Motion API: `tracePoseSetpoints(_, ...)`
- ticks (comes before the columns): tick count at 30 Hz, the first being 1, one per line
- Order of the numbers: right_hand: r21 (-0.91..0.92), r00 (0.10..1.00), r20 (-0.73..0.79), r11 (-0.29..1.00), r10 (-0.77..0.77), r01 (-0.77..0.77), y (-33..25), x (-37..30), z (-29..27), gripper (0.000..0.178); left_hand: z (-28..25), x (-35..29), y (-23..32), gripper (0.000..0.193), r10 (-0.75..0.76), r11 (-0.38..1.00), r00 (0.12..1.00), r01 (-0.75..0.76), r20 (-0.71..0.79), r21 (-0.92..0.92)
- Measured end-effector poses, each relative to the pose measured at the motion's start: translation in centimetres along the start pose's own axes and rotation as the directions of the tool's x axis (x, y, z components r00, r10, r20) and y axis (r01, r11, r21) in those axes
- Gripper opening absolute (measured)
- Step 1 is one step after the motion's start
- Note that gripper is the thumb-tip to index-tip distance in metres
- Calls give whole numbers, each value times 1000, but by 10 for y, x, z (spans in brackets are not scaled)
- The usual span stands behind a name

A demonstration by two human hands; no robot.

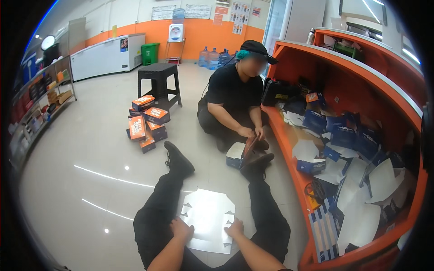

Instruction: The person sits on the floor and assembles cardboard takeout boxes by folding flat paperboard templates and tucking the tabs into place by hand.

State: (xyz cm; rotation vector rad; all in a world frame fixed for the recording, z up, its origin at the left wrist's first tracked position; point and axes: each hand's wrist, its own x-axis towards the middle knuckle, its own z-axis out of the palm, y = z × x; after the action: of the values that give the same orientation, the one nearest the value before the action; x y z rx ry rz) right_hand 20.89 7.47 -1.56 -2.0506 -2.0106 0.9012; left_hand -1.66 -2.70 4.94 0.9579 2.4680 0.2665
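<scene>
Between the outstretched legs, there it was: the flat white carton blank, long axis pointing straight ahead, left hand holding its left edge, right hand its right, level across, neither one nearer!

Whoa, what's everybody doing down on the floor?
The seated person's left hand and right hand hold a flat white cardboard sheet at its sides. A crouching co-worker is handling an open box. Orange-and-blue boxes sit piled near a dark stool. More cardboard pieces lie jumbled on the orange shelf.
</scene>
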Motion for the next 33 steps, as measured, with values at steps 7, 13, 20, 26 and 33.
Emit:
tracePoseSetpoints(7,78,986,-162,995,-41,54,25,36,-27,36,22,30,-18,60,38,994,994,-28,99,-106)
tracePoseSetpoints(13,88,981,-194,996,2,15,19,34,-29,34,27,21,-8,60,17,993,998,-10,59,-114)
tracePoseSetpoints(20,-255,990,109,965,90,-59,-6,2,-27,52,7,4,5,86,-77,993,955,99,286,-64)
tracePoseSetpoints(26,-248,983,168,968,75,-32,-44,-28,-51,50,13,-9,1,95,-41,999,978,46,206,-21)
tracePoseSetpoints(33,-152,949,30,937,-315,316,-29,-27,-27,51,15,-28,6,90,314,885,943,-250,108,-393)
